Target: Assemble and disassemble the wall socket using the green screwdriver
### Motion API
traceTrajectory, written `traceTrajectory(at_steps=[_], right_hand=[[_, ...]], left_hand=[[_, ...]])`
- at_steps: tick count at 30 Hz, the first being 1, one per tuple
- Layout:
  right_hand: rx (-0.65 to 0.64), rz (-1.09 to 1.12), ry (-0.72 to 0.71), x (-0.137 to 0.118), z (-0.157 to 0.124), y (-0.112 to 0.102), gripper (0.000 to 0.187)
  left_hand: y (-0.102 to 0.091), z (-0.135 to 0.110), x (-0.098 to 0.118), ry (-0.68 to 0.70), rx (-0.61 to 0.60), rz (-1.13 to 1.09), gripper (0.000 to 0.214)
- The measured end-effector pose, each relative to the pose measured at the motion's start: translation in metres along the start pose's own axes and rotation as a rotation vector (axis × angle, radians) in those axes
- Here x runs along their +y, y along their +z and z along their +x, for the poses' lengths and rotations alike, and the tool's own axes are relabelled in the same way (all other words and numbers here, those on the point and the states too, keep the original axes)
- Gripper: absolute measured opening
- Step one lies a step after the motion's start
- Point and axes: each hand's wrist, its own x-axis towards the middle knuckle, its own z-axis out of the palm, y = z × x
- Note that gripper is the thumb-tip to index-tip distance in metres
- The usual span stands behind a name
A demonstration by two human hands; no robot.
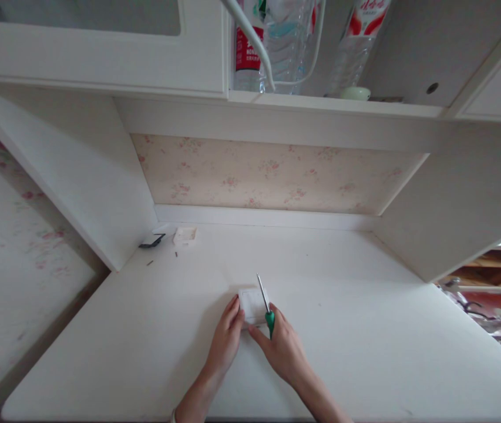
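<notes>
A white, roughly square plastic piece (250, 305), like a switch or socket plate, is between my hands just above or on the white desk. My left hand (227, 332) grips its left edge, fingers along the side. In my right hand (283, 346) is a screwdriver (269, 320) with a green handle; its metal shaft points up and away, crossing over the plate's right part. The right fingertips also reach the plate's right edge, and the thumb lies near its lower edge. Part of the handle is hidden in the palm.
At the desk's (365, 329) back left lie a white square frame (185, 235), a dark-edged flat piece (152, 240) and two small dark screws (177, 254). Overhead, a shelf (320, 103) holds plastic bottles (288, 47) with a white cable (252, 35) hanging in front. Side panels flank the desk.
</notes>
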Motion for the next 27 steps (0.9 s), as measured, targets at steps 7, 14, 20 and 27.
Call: traceTrajectory(at_steps=[7, 14, 20, 27], right_hand=[[-0.016, 0.059, 0.018, 0.007, 0.000, -0.001, 0.044], [0.017, 0.167, -0.024, 0.007, -0.001, -0.007, 0.041], [-0.001, 0.251, -0.005, -0.002, -0.005, -0.017, 0.046], [-0.113, 0.459, 0.073, 0.006, -0.001, -0.024, 0.054]], left_hand=[[0.000, -0.001, -0.005, -0.047, -0.007, -0.026, 0.054], [0.003, -0.003, 0.004, 0.017, 0.099, 0.047, 0.056], [-0.004, -0.009, 0.030, 0.004, 0.054, -0.005, 0.057], [-0.057, 0.014, 0.052, 0.086, 0.212, 0.035, 0.052]])
